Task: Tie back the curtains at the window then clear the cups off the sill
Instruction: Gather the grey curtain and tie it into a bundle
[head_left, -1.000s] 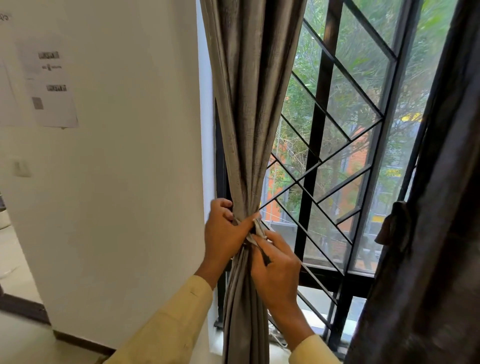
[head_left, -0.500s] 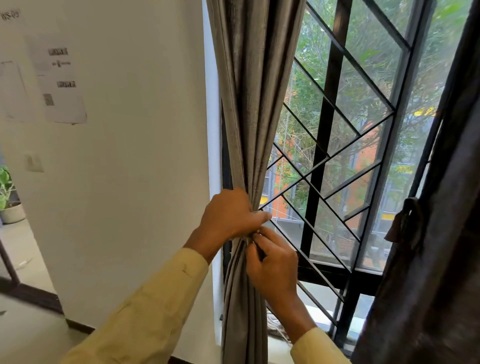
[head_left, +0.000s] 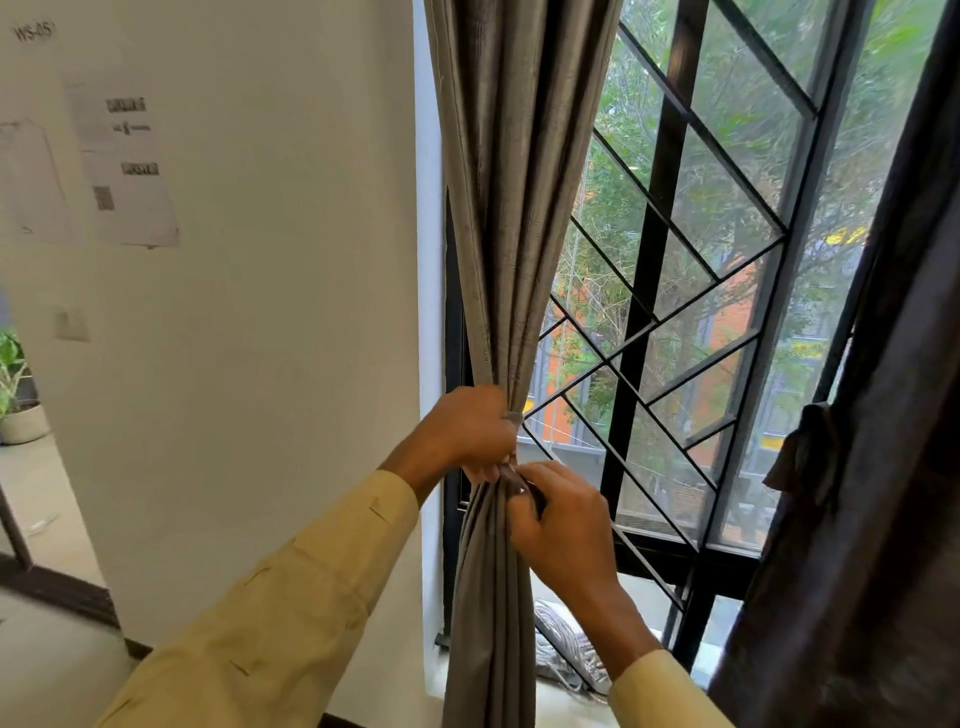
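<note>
The grey left curtain (head_left: 511, 208) hangs bunched into a narrow column at the window's left edge. My left hand (head_left: 467, 434) grips the bunch at its narrowest point, fingers wrapped round the fabric and the tie-back band (head_left: 513, 417). Just below, my right hand (head_left: 563, 525) pinches the band's end against the curtain. The dark right curtain (head_left: 878, 467) hangs at the right, with a knotted tie (head_left: 802, 449) on it. A strip of white sill (head_left: 561, 701) shows at the bottom; no cups are in view.
A black diagonal window grille (head_left: 649, 322) stands right behind the curtain. A coil of white cord (head_left: 569, 649) lies on the sill. A white wall with paper notices (head_left: 124, 166) is to the left, and a potted plant (head_left: 15, 395) sits far left on the floor.
My left hand moved from behind the bunch to over its front and closed round it. The right hand stayed just below, working the band. The view shifted slightly right and down.
</note>
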